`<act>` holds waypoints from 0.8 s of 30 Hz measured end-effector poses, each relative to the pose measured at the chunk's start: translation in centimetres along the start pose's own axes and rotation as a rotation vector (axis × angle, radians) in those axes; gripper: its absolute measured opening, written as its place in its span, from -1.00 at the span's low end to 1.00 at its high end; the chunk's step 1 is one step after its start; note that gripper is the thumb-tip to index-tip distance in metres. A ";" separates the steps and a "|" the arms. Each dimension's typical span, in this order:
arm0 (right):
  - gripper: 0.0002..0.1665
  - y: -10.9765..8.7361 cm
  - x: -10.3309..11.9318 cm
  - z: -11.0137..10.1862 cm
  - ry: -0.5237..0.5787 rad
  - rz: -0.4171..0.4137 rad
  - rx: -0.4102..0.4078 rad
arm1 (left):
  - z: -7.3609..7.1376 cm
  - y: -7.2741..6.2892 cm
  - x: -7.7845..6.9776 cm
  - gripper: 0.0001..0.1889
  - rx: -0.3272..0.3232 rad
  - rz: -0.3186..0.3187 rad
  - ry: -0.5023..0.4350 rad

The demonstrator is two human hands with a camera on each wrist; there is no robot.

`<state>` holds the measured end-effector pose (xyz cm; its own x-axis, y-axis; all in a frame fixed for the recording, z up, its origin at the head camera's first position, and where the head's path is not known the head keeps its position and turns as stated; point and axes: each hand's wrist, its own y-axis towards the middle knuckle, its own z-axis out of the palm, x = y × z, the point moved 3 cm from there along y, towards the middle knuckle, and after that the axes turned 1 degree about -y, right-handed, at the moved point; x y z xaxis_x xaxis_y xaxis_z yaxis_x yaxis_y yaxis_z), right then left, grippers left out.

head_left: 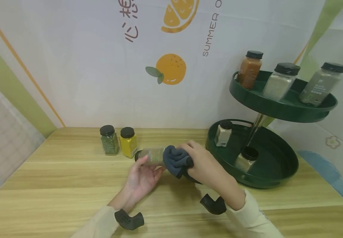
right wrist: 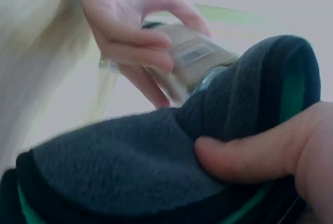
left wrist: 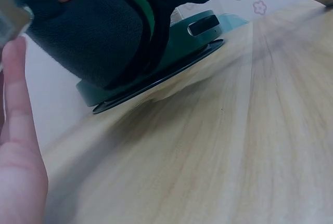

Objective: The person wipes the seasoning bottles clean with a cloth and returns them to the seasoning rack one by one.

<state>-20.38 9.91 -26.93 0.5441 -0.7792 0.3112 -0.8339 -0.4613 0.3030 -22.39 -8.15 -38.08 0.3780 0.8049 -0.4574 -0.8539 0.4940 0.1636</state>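
A spice jar [head_left: 153, 156] with a dark cap lies sideways above the table, gripped between the thumb and fingers of my left hand [head_left: 143, 178]. My right hand [head_left: 204, 162] grips a dark blue-grey cloth [head_left: 174, 160], which covers the jar's base end. In the right wrist view the thumb presses on the cloth [right wrist: 130, 156], and the jar [right wrist: 192, 52] shows a label between the left fingers. The left wrist view catches the cloth [left wrist: 99, 31] hanging down with a small loop, and only a corner of the jar.
A green two-tier rack [head_left: 266, 183] stands at the right, with several seasoning jars on its tiers. Left of the hands, a jar of green herbs [head_left: 110, 142] and a yellow jar [head_left: 129, 143] stand on the wooden table [head_left: 55, 178]. A printed curtain [head_left: 100, 82] hangs behind.
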 end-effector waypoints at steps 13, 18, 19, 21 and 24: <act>-0.34 0.0 -0.7 -0.3 -0.091 0.044 0.015 | -0.2 0.0 0.1 -0.60 -0.169 -0.047 0.059; -0.41 0.0 -1.0 -0.5 -0.144 0.110 0.028 | -0.2 0.1 0.1 -0.55 -0.229 -0.041 0.080; -0.42 0.0 -1.0 -0.6 -0.145 0.116 0.011 | -0.3 0.1 0.1 -0.54 -0.248 -0.043 0.083; -0.41 0.0 -1.0 -0.9 -0.118 0.113 -0.044 | -0.3 0.2 0.1 -0.55 -0.282 -0.049 0.096; -0.42 0.1 -0.4 -1.1 -0.045 0.036 -0.119 | -0.3 0.4 0.3 -0.59 -0.313 -0.072 0.149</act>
<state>-20.57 10.72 -26.02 0.5075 -0.8134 0.2841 -0.8343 -0.3816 0.3979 -22.71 -7.86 -38.42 0.4049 0.7036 -0.5839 -0.9038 0.4048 -0.1389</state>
